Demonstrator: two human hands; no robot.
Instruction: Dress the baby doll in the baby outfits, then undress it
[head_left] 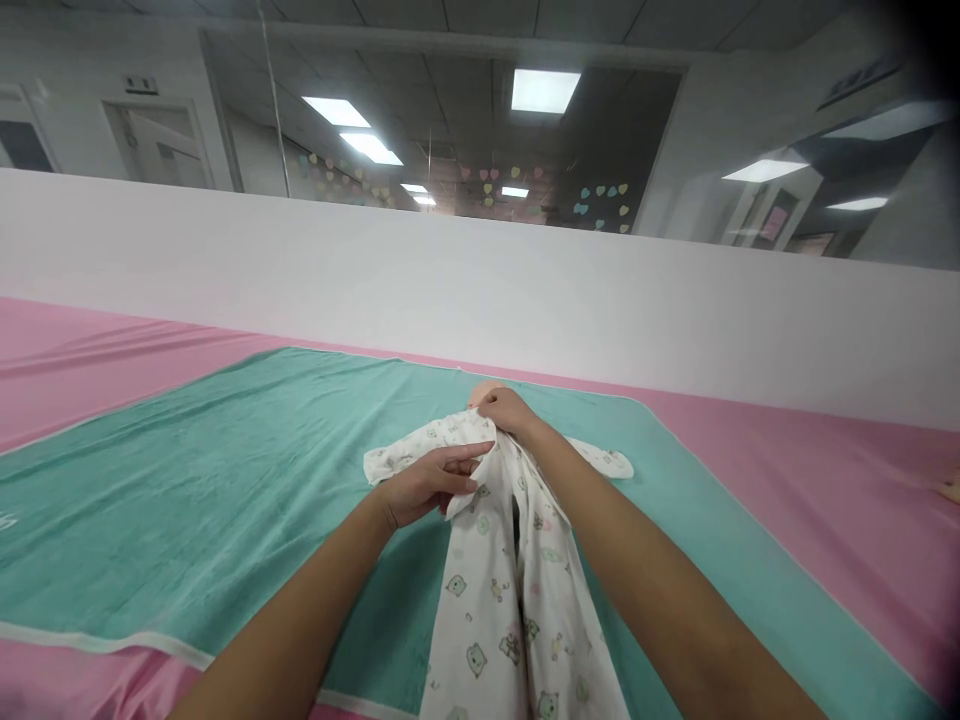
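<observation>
A white baby garment (480, 590) printed with small animal figures lies lengthwise before me, its legs toward me and its sleeves spread to both sides. At its neckline my right hand (508, 412) is closed, pinching the cloth. My left hand (431, 485) touches the front edge just below, index finger stretched out and thumb apart from it. Beyond my right hand shows part of a rounded, skin-toned head (486, 390), mostly hidden; whether it is a doll's I cannot tell. My right forearm covers part of one sleeve.
Under the garment spreads a teal blanket (225, 480) with a pale border, over a pink sheet (825, 470). A low white wall (450, 290) with glass above stands behind. A small skin-toned shape (951, 491) shows at the right edge.
</observation>
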